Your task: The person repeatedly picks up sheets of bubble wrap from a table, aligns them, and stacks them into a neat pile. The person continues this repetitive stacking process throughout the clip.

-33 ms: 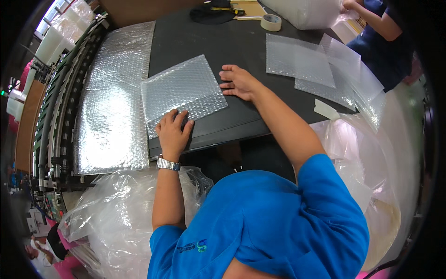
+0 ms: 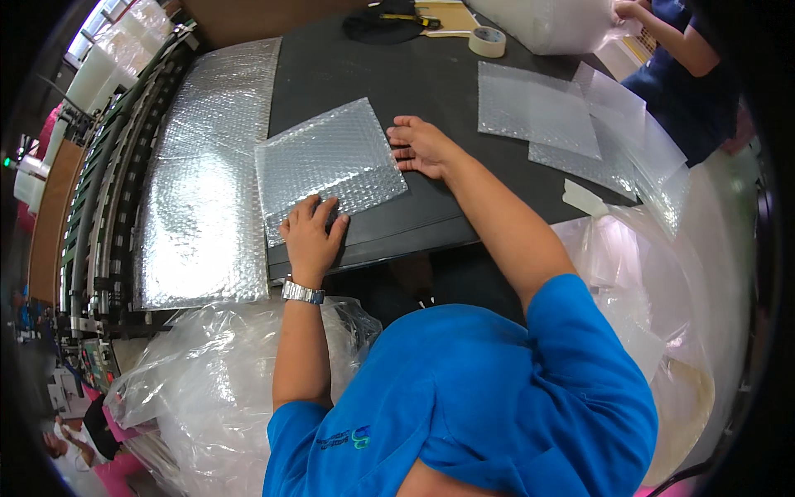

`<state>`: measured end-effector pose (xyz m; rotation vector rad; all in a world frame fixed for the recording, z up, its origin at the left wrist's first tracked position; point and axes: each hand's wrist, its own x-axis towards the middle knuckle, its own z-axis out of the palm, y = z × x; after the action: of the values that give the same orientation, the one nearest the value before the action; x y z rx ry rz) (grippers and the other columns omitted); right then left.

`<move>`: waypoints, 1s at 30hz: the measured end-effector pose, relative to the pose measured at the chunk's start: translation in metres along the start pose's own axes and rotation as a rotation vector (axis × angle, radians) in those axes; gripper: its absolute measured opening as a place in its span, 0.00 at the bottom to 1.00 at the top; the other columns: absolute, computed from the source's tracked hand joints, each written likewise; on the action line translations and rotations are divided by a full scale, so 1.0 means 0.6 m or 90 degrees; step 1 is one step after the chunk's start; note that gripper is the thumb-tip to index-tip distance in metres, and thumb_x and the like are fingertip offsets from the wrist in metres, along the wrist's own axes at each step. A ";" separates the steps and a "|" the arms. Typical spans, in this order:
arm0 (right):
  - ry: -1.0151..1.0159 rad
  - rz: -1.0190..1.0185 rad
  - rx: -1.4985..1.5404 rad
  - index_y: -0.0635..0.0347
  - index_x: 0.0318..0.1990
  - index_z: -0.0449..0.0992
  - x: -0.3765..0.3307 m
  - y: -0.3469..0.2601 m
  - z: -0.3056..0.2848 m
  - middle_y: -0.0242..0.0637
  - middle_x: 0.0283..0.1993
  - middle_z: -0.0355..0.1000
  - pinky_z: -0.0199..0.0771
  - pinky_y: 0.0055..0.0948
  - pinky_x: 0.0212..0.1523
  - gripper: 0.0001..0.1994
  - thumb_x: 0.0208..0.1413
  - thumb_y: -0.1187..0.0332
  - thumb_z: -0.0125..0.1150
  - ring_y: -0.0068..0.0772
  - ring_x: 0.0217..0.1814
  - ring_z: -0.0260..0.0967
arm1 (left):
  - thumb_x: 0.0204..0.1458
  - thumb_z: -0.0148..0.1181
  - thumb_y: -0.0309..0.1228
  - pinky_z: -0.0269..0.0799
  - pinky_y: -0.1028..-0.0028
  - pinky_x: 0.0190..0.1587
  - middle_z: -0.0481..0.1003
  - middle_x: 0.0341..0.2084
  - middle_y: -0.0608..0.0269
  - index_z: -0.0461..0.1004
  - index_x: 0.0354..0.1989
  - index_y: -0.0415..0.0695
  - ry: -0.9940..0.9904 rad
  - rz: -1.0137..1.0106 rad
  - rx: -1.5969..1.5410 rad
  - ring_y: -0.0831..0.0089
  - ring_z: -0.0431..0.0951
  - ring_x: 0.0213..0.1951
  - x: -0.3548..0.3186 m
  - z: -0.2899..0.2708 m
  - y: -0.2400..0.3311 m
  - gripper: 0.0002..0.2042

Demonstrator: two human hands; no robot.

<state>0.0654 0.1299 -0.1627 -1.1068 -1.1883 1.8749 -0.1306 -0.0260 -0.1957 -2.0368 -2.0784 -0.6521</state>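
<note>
A clear bubble-wrap bag (image 2: 319, 153) lies flat and slightly turned on the dark table, overlapping the right edge of a long bubble-wrap sheet (image 2: 211, 149). My left hand (image 2: 312, 240) rests on the bag's near edge, fingers spread and palm down. At the bag's right edge is my right hand (image 2: 425, 149), its fingers stretched toward the bag and slightly apart. The fingertips meet or nearly meet that edge; whether they touch it I cannot tell. Neither hand grips anything.
A machine with rollers (image 2: 103, 207) borders the table's left side. Several loose bubble-wrap pieces (image 2: 538, 108) lie at the right. Farther back are a tape roll (image 2: 487, 41) and a black cloth item (image 2: 381, 26). Large plastic bags (image 2: 224, 389) bulge below the table edge. A co-worker's arm (image 2: 683, 41) shows at top right.
My right hand has shifted slightly left, closer to the bag's right edge. The left hand stays on the bag, and the view has moved a little.
</note>
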 end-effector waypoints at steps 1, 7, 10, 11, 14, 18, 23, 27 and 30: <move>-0.006 0.022 0.040 0.59 0.58 0.52 0.014 0.003 0.013 0.43 0.48 0.63 0.67 0.32 0.41 0.29 0.49 0.66 0.56 0.32 0.43 0.64 | 0.45 0.55 0.44 0.52 0.60 0.50 0.66 0.47 0.60 0.71 0.43 0.54 0.008 0.009 -0.005 0.63 0.63 0.50 -0.001 0.000 -0.001 0.17; 0.005 -0.232 -0.039 0.66 0.44 0.66 0.058 0.039 0.047 0.39 0.37 0.69 0.67 0.25 0.37 0.14 0.48 0.75 0.52 0.26 0.37 0.66 | 0.43 0.57 0.37 0.54 0.62 0.49 0.67 0.44 0.59 0.73 0.39 0.50 0.124 -0.018 -0.144 0.61 0.64 0.47 0.001 0.004 -0.004 0.13; 0.023 -0.273 -0.002 0.65 0.46 0.65 0.058 0.047 0.024 0.38 0.40 0.68 0.66 0.25 0.40 0.14 0.50 0.75 0.52 0.25 0.39 0.65 | 0.43 0.58 0.33 0.55 0.63 0.49 0.66 0.43 0.55 0.72 0.37 0.47 0.233 -0.048 -0.181 0.58 0.64 0.46 -0.003 0.004 -0.029 0.12; 0.012 -0.288 0.009 0.65 0.47 0.64 0.062 0.049 0.020 0.39 0.40 0.68 0.67 0.25 0.39 0.15 0.50 0.74 0.52 0.25 0.39 0.65 | 0.43 0.57 0.33 0.55 0.63 0.49 0.66 0.43 0.54 0.72 0.38 0.47 0.250 -0.046 -0.138 0.57 0.64 0.46 0.000 -0.005 -0.043 0.12; -0.028 -0.310 0.027 0.64 0.54 0.56 0.069 0.045 0.013 0.40 0.42 0.67 0.68 0.26 0.37 0.23 0.50 0.73 0.53 0.26 0.38 0.66 | 0.42 0.58 0.33 0.54 0.60 0.49 0.65 0.44 0.51 0.70 0.41 0.46 0.316 -0.082 -0.077 0.55 0.63 0.47 0.027 -0.035 -0.131 0.16; -0.030 -0.165 0.080 0.60 0.63 0.39 0.042 0.023 0.017 0.41 0.43 0.67 0.70 0.29 0.32 0.35 0.51 0.71 0.53 0.28 0.37 0.67 | 0.38 0.62 0.37 0.50 0.54 0.54 0.59 0.49 0.50 0.54 0.55 0.44 0.495 -0.191 0.235 0.55 0.56 0.53 0.072 -0.120 -0.252 0.34; -0.079 -0.145 0.049 0.57 0.64 0.32 0.045 0.021 0.016 0.45 0.43 0.66 0.72 0.27 0.27 0.39 0.51 0.72 0.53 0.30 0.37 0.67 | 0.41 0.58 0.47 0.39 0.45 0.57 0.49 0.58 0.48 0.48 0.61 0.56 0.270 -0.302 0.438 0.56 0.46 0.61 0.086 -0.124 -0.296 0.38; -0.064 -0.153 -0.023 0.57 0.64 0.34 0.041 0.020 0.024 0.46 0.43 0.66 0.73 0.28 0.28 0.38 0.50 0.74 0.53 0.31 0.37 0.67 | 0.50 0.46 0.48 0.37 0.43 0.57 0.54 0.58 0.62 0.65 0.51 0.60 0.002 -0.196 0.437 0.60 0.47 0.62 0.110 -0.107 -0.290 0.20; -0.052 -0.159 -0.052 0.57 0.64 0.35 0.038 0.016 0.026 0.47 0.42 0.66 0.73 0.28 0.29 0.38 0.50 0.75 0.53 0.32 0.38 0.67 | 0.50 0.47 0.47 0.37 0.43 0.57 0.56 0.57 0.64 0.68 0.46 0.57 -0.102 -0.289 0.302 0.59 0.49 0.61 0.120 -0.114 -0.284 0.17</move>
<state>0.0406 0.1397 -0.1750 -0.8850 -1.3921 1.7063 -0.3146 0.0148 -0.1383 -1.4120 -2.5096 -0.0233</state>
